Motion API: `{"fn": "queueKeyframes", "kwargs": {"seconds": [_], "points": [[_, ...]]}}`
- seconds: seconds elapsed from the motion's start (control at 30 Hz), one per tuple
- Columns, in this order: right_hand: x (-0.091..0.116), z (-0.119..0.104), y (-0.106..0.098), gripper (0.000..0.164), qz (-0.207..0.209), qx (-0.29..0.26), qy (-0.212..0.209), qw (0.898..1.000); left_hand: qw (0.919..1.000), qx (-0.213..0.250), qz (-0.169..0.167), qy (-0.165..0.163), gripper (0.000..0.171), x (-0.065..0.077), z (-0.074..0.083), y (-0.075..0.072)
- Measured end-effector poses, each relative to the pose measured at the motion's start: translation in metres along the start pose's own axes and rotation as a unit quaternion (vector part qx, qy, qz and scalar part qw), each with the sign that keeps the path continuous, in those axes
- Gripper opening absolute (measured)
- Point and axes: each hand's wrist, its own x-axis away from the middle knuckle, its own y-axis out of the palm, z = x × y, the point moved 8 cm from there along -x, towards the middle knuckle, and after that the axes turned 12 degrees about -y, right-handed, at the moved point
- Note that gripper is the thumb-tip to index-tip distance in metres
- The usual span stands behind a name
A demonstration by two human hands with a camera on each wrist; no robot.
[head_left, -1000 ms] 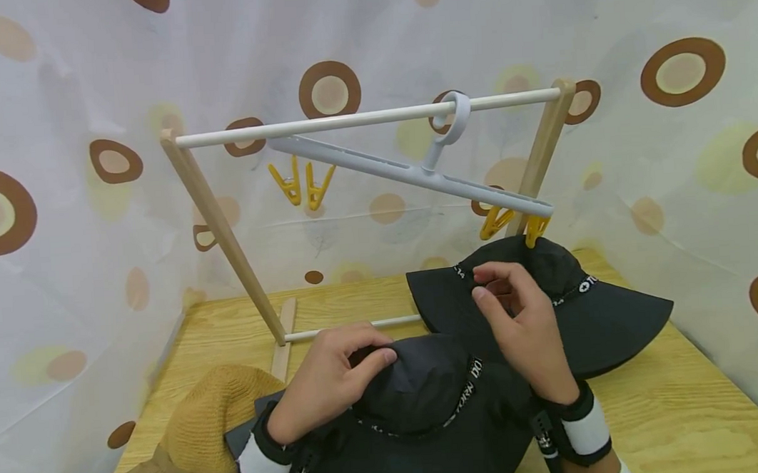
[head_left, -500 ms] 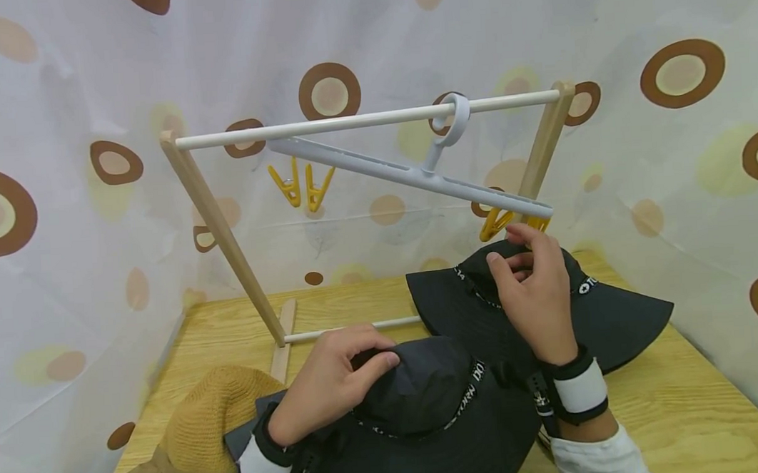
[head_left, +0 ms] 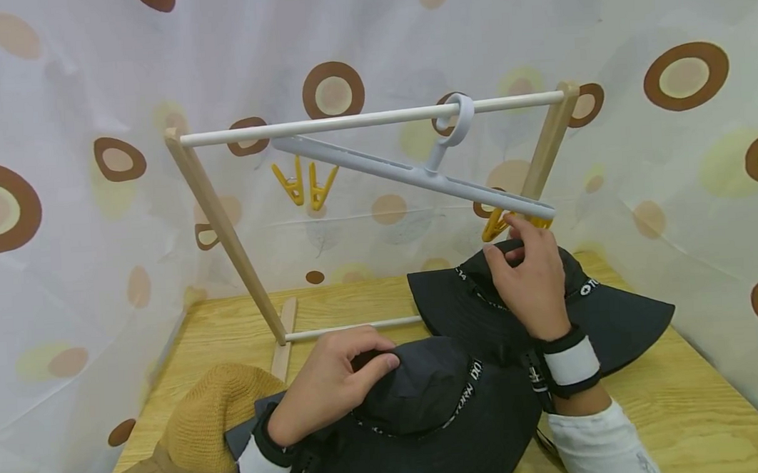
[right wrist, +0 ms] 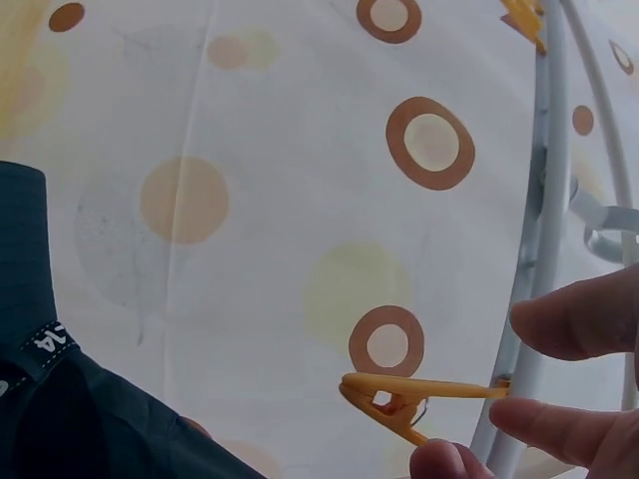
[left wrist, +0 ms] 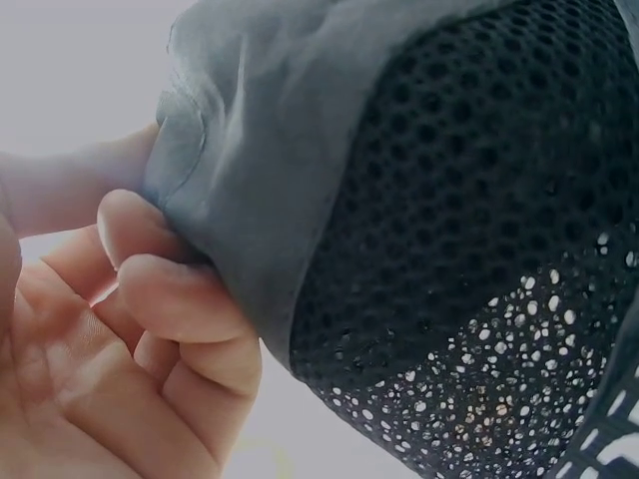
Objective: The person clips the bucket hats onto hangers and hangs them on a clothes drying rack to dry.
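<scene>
In the head view my left hand point(head_left: 335, 382) pinches the top of the crown of a black wide-brimmed hat point(head_left: 419, 384) between thumb and fingers. The left wrist view shows that hat's fabric and mesh side point(left wrist: 449, 200) close up. My right hand point(head_left: 532, 278) is raised by the right end of a grey hanger point(head_left: 414, 174). Its fingertips are right at a yellow clip point(right wrist: 399, 389) hanging there, with a gap between the spread fingers. Behind this hand, a second black hat point(head_left: 615, 317) hangs under the hanger's right end, where another yellow clip point(head_left: 541, 221) is partly hidden.
The hanger hooks over the white top rod point(head_left: 347, 122) of a wooden rack point(head_left: 225, 237). Two more yellow clips point(head_left: 294, 184) dangle at its left end. A tan knitted hat point(head_left: 202, 417) lies at the left front on the wooden table point(head_left: 697, 405). Patterned curtain point(head_left: 368, 37) surrounds everything.
My right hand has moved up from in front of the second black hat to the yellow clip on the hanger. The left hand keeps its pinch on the front hat.
</scene>
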Motion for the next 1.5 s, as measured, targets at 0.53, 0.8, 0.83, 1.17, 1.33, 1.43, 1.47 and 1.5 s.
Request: {"fn": "queueKeyframes", "kwargs": {"seconds": [0.53, 0.8, 0.83, 1.17, 1.33, 1.43, 1.47, 1.5], "points": [[-0.017, 0.02, 0.01, 0.036, 0.046, 0.022, -0.024, 0.998, 0.9999, 0.003, -0.008, -0.01, 0.011, 0.0, -0.003, 0.001], [-0.023, 0.028, 0.002, 0.028, 0.12, 0.042, -0.05, 0.991, 0.9999, 0.005, -0.008, -0.01, 0.01, 0.0, -0.003, 0.001], [-0.023, 0.03, 0.002, 0.028, 0.125, 0.043, -0.049, 0.99, 0.9999, 0.005, -0.007, -0.009, 0.01, 0.001, -0.003, 0.001], [-0.019, 0.032, 0.001, 0.027, 0.161, 0.035, -0.052, 0.985, 0.9999, 0.003, -0.012, -0.011, 0.011, 0.0, -0.004, 0.002], [-0.016, 0.037, 0.0, 0.029, 0.17, 0.021, -0.004, 0.985, 0.9998, 0.002, -0.016, -0.015, 0.011, 0.0, -0.006, 0.002], [-0.015, 0.04, 0.0, 0.033, 0.177, -0.003, 0.033, 0.984, 0.9997, 0.003, -0.019, -0.016, 0.011, 0.0, -0.006, 0.003], [-0.015, 0.041, 0.0, 0.034, 0.178, -0.011, 0.042, 0.983, 0.9997, 0.003, -0.02, -0.015, 0.011, 0.0, -0.007, 0.003], [-0.015, 0.042, 0.0, 0.035, 0.179, -0.019, 0.05, 0.982, 0.9997, 0.003, -0.02, -0.015, 0.011, 0.0, -0.007, 0.004]]}}
